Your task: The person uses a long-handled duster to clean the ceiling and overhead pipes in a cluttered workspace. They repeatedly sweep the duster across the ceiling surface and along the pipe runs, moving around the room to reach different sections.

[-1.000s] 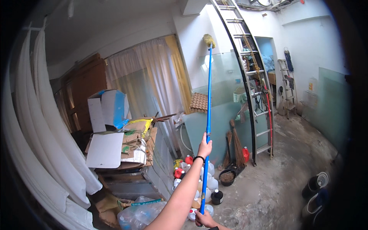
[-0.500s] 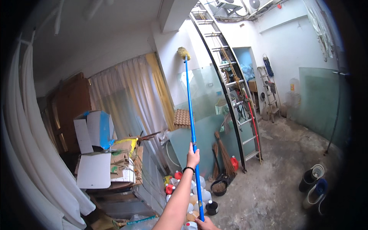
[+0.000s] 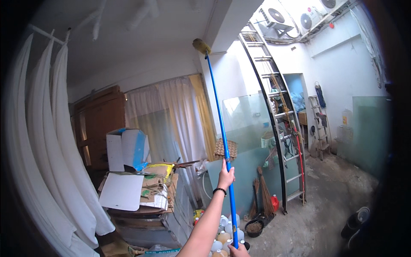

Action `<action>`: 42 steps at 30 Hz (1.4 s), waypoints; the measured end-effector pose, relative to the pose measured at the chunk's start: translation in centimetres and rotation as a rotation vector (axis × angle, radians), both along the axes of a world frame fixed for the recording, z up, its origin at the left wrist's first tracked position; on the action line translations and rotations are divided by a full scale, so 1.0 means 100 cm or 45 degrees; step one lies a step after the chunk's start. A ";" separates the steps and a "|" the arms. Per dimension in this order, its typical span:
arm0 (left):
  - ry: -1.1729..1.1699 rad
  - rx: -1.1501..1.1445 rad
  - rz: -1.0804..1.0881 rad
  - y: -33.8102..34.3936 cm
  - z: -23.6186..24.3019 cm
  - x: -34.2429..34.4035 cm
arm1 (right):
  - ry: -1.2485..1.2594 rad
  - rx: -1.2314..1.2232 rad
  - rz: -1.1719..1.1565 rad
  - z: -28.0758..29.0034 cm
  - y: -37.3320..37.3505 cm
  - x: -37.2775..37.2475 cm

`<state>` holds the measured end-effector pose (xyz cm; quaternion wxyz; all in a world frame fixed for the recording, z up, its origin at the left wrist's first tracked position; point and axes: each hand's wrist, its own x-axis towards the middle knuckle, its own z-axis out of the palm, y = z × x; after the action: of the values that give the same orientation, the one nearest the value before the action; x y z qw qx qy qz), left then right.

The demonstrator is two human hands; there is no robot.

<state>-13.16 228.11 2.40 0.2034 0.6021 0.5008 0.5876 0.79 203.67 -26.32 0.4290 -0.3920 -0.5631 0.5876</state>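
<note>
My left hand (image 3: 227, 174), with a dark beaded bracelet at its wrist, is wrapped round a long blue pole (image 3: 231, 201) at about mid-length. Lower down, at the bottom edge of the view, my right hand (image 3: 238, 251) grips the pole near its end; part of that hand is cut off. The pole slants upward and away from me. On its tip sits a fuzzy, dull yellow duster head (image 3: 201, 46), up near the ceiling beam and the white wall's top corner. I cannot tell whether it touches them.
An aluminium ladder (image 3: 278, 100) leans at right of centre. Glass panels (image 3: 248, 124), brooms (image 3: 266, 192) and plastic jugs (image 3: 224, 236) stand along the wall. Boxes and cardboard (image 3: 122, 190) are piled at left, beside white curtains (image 3: 36, 141). Dark buckets (image 3: 353, 225) stand on the floor at right.
The duster head has risen from the wall to near the beam. My view has turned up and left, so the room sits lower and further right. Both hands keep hold of the pole.
</note>
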 end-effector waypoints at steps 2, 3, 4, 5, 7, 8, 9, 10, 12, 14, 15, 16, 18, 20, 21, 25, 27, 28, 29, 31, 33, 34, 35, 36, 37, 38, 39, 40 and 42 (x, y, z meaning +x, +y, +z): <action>-0.149 -0.053 -0.203 0.000 0.014 -0.005 | -0.087 0.020 0.005 0.020 0.026 -0.001; -0.195 -0.045 -0.295 -0.001 0.016 -0.008 | 0.118 0.009 0.034 0.031 0.033 -0.005; -0.202 -0.181 -0.333 -0.001 0.016 -0.009 | 0.174 0.003 0.044 0.044 0.040 -0.006; -0.145 -0.232 -0.366 -0.002 0.013 -0.010 | 0.260 0.014 0.087 0.062 0.054 -0.005; -0.122 -0.253 -0.303 -0.005 0.000 -0.012 | 0.243 0.101 0.101 0.101 0.081 -0.009; -0.087 -0.189 -0.276 -0.006 -0.006 -0.014 | 0.228 0.127 0.101 0.120 0.093 -0.010; 0.022 -0.160 -0.184 -0.008 -0.011 -0.018 | 0.251 0.149 0.135 0.138 0.104 -0.013; 0.061 -0.156 -0.162 -0.012 -0.016 -0.023 | 0.253 0.186 0.118 0.154 0.114 -0.017; 0.001 -0.195 -0.112 -0.023 -0.024 -0.031 | 0.297 0.215 0.141 0.182 0.131 -0.029; 0.001 -0.226 -0.059 -0.037 -0.029 -0.041 | 0.343 0.228 0.174 0.204 0.148 -0.040; -0.010 -0.176 -0.119 -0.045 -0.032 -0.047 | 0.363 0.220 0.198 0.213 0.155 -0.045; -0.023 -0.127 -0.178 -0.053 -0.036 -0.053 | 0.394 0.168 0.227 0.219 0.160 -0.052; -0.032 -0.042 -0.255 -0.067 -0.043 -0.065 | 0.523 0.143 0.334 0.223 0.159 -0.067; 0.030 -0.036 -0.145 -0.077 -0.049 -0.072 | 0.509 0.133 0.372 0.224 0.152 -0.083; 0.024 -0.113 -0.090 -0.082 -0.051 -0.074 | 0.475 0.174 0.383 0.222 0.145 -0.091; -0.273 -0.025 -0.291 -0.095 -0.041 -0.080 | 0.548 0.235 0.338 0.237 0.146 -0.108; -0.166 -0.051 -0.192 -0.095 -0.028 -0.080 | 0.566 0.261 0.354 0.250 0.161 -0.109; -0.156 -0.085 -0.121 -0.093 -0.021 -0.078 | 0.569 0.299 0.273 0.258 0.171 -0.113; -0.145 -0.111 -0.050 -0.092 -0.014 -0.078 | 0.615 0.377 0.269 0.270 0.183 -0.121; -0.054 0.124 -0.057 -0.089 -0.002 -0.079 | 0.833 0.579 0.014 0.295 0.204 -0.142; -0.034 0.174 -0.107 -0.091 0.003 -0.081 | 0.754 0.551 0.099 0.317 0.226 -0.142; 0.258 0.240 0.055 -0.098 0.001 -0.085 | 0.565 0.597 0.012 0.330 0.236 -0.142; 0.229 0.183 0.006 -0.104 0.000 -0.088 | 0.677 0.547 0.035 0.343 0.242 -0.144; 0.181 0.088 -0.029 -0.112 -0.002 -0.091 | 0.678 0.542 0.115 0.356 0.250 -0.140; 0.113 -0.034 -0.066 -0.121 -0.006 -0.092 | 0.645 0.491 0.170 0.365 0.256 -0.135; 0.077 0.032 -0.063 -0.130 -0.011 -0.092 | 0.697 0.449 0.220 0.378 0.261 -0.135; 0.099 0.015 -0.065 -0.138 -0.013 -0.093 | 0.724 0.378 0.251 0.389 0.266 -0.136; 0.099 -0.017 -0.084 -0.146 -0.014 -0.096 | 0.783 0.335 0.332 0.395 0.270 -0.134; 0.068 -0.058 -0.100 -0.157 -0.016 -0.096 | 0.767 0.304 0.438 0.397 0.272 -0.137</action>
<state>-22.78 212.40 0.76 0.2266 0.6319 0.4953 0.5514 -12.94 230.87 13.41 0.5133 -0.0482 -0.5337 0.6704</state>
